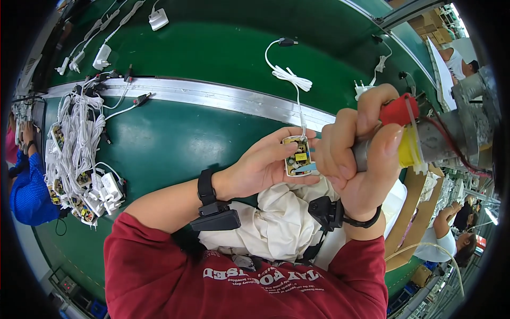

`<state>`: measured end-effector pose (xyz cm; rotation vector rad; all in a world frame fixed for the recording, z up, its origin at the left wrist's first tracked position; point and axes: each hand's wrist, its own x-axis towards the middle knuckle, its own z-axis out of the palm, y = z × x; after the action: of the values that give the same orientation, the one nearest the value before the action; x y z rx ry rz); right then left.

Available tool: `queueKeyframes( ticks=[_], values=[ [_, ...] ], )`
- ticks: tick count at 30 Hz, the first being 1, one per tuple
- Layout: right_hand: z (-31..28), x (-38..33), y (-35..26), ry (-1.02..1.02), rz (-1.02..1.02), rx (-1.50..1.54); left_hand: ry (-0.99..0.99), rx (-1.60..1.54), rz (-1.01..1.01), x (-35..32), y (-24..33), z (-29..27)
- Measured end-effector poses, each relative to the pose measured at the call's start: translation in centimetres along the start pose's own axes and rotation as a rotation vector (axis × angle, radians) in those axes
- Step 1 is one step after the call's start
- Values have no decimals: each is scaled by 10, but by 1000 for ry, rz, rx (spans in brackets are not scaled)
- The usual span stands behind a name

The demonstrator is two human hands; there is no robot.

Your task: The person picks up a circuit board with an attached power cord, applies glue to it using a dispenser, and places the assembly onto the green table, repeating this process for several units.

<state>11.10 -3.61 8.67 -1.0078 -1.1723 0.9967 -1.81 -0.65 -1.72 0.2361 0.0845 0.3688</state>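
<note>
My left hand holds an opened white power adapter, its circuit board facing up. A white cord runs from the adapter across the metal rail and ends in a black plug. My right hand is wrapped around a grey barrel-shaped tool with a red part and a yellow band. A pale blue pointed tip reaches from below my right hand over the board's lower end. Whether that tip touches the board I cannot tell.
A heap of white cords and adapters lies at the left on the green bench. Beyond the metal rail, finished-looking adapters rest on a green surface. A cardboard box stands at the right. Other people sit at both sides.
</note>
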Motion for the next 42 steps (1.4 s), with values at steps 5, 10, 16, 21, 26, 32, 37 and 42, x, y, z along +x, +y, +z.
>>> queueKeyframes(
  ticks=[5,10,16,21,26,32,37,42],
  values=[
    [-6,1,-20,17,25,118,38,22,-15,0,0,14],
    [-34,0,-58,143,40,191,126,195,6,35,-9,53],
    [-81,-8,-113,104,28,60,175,1654,728,156,52,121],
    [-112,-15,-166,137,19,116,28,2508,1143,230,73,183],
    [-148,-31,-192,159,-41,102,369,2711,535,213,33,154],
    [-222,-57,-181,225,-119,105,376,2551,239,129,-93,261],
    [-226,-93,-172,180,-198,101,-516,1993,-29,69,-237,289],
    [-212,-143,-189,103,-98,153,-636,2242,114,52,-341,257]
  ],
)
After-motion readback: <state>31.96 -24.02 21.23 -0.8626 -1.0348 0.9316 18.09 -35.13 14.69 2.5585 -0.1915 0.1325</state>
